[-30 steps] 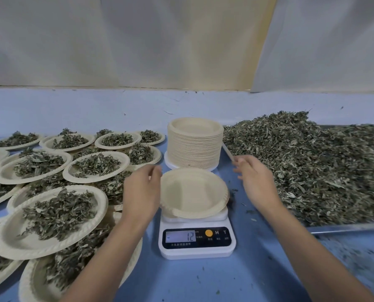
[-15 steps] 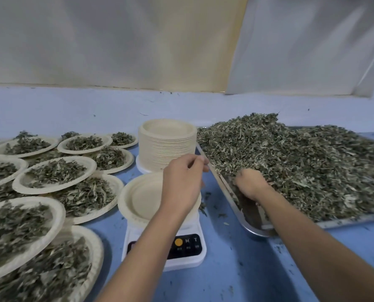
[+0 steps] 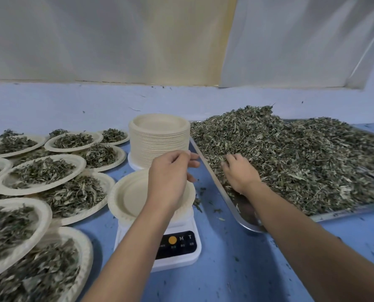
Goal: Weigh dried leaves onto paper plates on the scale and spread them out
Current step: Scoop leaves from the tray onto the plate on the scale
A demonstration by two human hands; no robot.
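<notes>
Empty plate on the scale, one hand in the leaves.

On the blue counter (image 3: 236, 269), towards its near edge, a white digital kitchen scale (image 3: 175, 247) carries an empty cream paper plate (image 3: 129, 197). The left hand (image 3: 170, 177) hovers over the plate, loosely curled and holding nothing. To the right, the right hand (image 3: 240, 173) digs into the heaped dried green leaves (image 3: 301, 155) on a silver metal tray (image 3: 250, 226); whether it grasps a handful cannot be told. A tall stack of cream paper plates (image 3: 160, 144) stands behind the scale, and leaf-filled paper plates (image 3: 42, 173) crowd the left edge.
</notes>
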